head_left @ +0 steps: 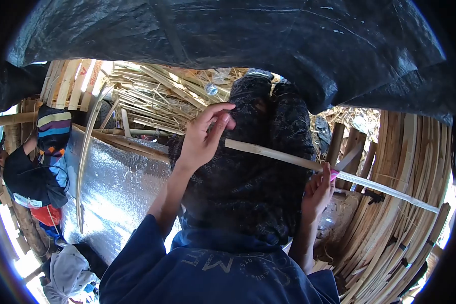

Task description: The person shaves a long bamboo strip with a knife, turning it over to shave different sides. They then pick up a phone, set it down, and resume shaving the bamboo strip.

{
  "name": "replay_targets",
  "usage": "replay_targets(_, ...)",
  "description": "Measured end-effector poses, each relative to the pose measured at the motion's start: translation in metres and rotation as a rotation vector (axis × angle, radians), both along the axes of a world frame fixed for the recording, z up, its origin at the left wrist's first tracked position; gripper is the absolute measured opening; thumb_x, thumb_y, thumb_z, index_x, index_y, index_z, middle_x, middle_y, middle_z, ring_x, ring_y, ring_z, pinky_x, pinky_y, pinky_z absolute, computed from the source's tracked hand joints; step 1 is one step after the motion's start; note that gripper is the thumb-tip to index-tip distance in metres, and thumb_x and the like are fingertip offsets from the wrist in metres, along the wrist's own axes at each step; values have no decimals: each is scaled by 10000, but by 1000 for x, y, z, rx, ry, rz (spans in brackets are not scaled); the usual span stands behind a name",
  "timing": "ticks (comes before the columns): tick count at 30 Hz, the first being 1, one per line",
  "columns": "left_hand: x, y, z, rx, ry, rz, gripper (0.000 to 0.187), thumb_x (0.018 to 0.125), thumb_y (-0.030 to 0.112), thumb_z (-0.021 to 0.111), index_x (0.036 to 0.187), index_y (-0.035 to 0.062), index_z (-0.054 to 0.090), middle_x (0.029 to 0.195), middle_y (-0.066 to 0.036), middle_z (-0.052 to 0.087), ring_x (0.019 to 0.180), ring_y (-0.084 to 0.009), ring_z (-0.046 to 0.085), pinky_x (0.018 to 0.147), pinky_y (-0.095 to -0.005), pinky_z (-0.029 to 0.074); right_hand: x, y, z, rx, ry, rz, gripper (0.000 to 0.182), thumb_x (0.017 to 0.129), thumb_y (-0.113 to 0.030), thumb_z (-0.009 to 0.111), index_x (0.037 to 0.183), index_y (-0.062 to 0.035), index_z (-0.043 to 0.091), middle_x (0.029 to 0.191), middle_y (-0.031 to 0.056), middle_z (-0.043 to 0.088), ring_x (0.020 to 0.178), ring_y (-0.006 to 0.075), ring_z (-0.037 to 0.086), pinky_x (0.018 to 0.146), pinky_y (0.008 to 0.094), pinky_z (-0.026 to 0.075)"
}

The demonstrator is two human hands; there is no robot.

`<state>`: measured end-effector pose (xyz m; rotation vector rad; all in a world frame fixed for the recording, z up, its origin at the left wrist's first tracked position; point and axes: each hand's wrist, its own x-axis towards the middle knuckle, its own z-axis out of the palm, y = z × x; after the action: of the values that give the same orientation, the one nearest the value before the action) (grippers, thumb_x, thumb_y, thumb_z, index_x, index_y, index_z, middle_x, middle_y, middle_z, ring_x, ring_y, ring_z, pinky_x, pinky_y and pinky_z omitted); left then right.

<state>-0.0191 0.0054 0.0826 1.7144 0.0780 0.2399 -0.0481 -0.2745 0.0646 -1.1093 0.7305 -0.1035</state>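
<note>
A long, pale bamboo strip (273, 154) lies across above my dark patterned trousers, running from the centre to the far right. Near its middle my right hand (319, 191) is closed around a knife with a pink part at the handle; the blade (350, 158) points up and right, against the strip. My left hand (206, 133) is raised just left of the strip's near end, not touching it, its fingers curled and thumb apart, with nothing visible in it.
Split bamboo strips (390, 223) are stacked at the right. More cut strips (152, 96) and straw lie ahead. A silvery sheet (111, 177) is on the left, with a curved strip (84, 152) over it. A person in black (30, 177) is at far left. Dark plastic (228, 30) hangs above.
</note>
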Motion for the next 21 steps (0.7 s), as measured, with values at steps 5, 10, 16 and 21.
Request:
replay_targets(5,-4,8,-15,8,181,1,282,957,110,575,1230,47,537,821,-70,619,788,-164,642,738,-283,522,1,-4,5,32,3,32,147,942,-184,615,833,-136,529,504,-77,300,390,15,226,343,209,161)
replay_targets(10,-18,14,-11,474,112,-230,259,915,85,613,1168,38,589,1124,-118,606,1067,-228,604,876,-328,497,6,-7,4,29,-24,34,156,942,-183,616,827,-138,521,507,-80,299,392,13,218,344,210,158)
replay_targets(16,-25,-53,-1,780,-201,-359,327,919,223,617,1211,82,577,1158,-105,584,1129,-276,562,999,-401,428,9,-4,8,46,-52,51,101,941,-185,618,878,-123,569,516,-83,303,402,13,216,354,215,147)
replay_targets(21,-36,-60,8,789,-228,-398,332,902,249,640,1194,107,571,1074,-71,582,1073,-239,566,960,-407,438,-2,0,31,18,-96,47,118,949,-179,601,964,-62,602,536,-81,322,408,11,231,360,214,161)
